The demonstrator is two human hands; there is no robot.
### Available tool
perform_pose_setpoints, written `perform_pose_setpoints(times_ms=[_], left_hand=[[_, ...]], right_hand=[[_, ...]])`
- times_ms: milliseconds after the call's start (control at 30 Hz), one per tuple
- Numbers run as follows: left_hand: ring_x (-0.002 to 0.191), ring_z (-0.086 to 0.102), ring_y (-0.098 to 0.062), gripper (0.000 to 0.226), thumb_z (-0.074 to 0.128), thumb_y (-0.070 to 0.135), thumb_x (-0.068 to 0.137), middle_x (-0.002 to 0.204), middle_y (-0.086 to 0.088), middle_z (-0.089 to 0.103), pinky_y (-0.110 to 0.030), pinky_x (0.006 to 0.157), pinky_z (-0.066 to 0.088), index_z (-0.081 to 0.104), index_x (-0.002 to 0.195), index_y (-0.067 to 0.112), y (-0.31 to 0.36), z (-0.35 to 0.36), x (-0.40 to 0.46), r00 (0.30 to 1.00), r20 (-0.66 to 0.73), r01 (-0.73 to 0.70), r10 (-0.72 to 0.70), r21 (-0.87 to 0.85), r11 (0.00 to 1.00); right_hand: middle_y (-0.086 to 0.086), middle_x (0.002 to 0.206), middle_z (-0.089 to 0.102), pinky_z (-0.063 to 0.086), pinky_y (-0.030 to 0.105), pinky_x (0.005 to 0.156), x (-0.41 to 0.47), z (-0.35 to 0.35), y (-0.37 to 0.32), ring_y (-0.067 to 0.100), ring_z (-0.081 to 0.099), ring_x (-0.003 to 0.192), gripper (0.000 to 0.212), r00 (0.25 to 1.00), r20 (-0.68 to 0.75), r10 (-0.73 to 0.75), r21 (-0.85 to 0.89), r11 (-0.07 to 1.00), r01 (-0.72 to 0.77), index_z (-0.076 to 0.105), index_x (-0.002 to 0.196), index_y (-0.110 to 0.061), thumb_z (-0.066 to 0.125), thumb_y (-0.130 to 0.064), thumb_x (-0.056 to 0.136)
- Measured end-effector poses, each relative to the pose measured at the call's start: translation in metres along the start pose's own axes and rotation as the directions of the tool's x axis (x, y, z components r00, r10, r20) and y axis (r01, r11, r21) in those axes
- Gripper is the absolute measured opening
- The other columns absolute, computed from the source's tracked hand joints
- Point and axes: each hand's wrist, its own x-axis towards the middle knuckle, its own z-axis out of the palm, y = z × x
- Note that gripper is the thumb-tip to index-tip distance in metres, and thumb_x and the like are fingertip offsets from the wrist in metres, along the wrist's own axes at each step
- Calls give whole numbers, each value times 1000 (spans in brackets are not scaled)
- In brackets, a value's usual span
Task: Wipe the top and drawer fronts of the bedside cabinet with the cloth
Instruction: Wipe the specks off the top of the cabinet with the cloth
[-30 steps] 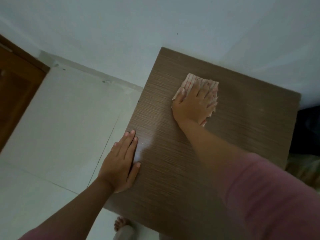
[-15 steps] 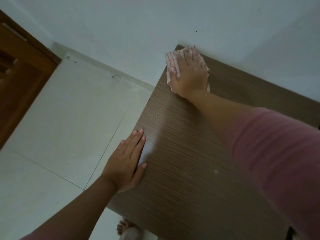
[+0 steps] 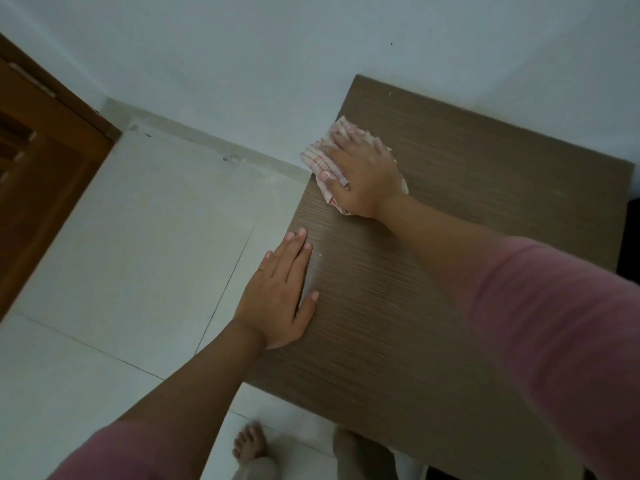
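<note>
Hands on the bedside cabinet [image 3: 450,271], as we look down past our bare foot [image 3: 250,445] on the pale tiled floor [image 3: 138,237].

Nearest, our left hand [image 3: 280,292] lies flat with straight fingers along the top's left edge. Farther on, our right hand [image 3: 363,174] presses the striped cloth [image 3: 317,157] flat near the far left corner, fingers spread over it. Beyond stands the white wall [image 3: 277,64]; a wooden door [image 3: 45,168] sits far left.

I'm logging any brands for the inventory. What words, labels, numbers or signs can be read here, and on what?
None can be read.
The cloth shows only red stripes and a small grey tag, with no legible print.
The cabinet top, wall, floor and door carry no writing.
</note>
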Motion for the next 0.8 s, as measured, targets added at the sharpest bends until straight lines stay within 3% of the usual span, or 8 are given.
perform_pose_setpoints(times_ms=[267,600,800], left_hand=[[138,28,-29,59,42,36,89,149,-17,31,-43,107,18,37,136,2,-6,2,-51,997,-53,-47,47,0,999],[137,31,-23,52,43,29,91,149,-9,34,-46,106,27,40,137,4,-53,11,-141,978,-82,-192,190,-24,981],[124,49,-26,45,46,35,89,131,-12,56,-50,102,28,61,117,3,-63,16,-140,956,-214,-216,201,-53,975]], right_hand=[[0,151,33,19,51,110,-69,11,-66,22,26,141,55,999,16,40,-21,999,-40,40,140,-28,30,-50,90],[-1,151,33,20,53,110,-147,27,-139,20,23,142,51,997,43,69,-16,998,-68,45,136,-31,30,-49,91],[-3,148,39,23,52,109,-182,31,-164,20,27,141,48,997,55,60,25,998,-62,51,130,-31,32,-49,89]])
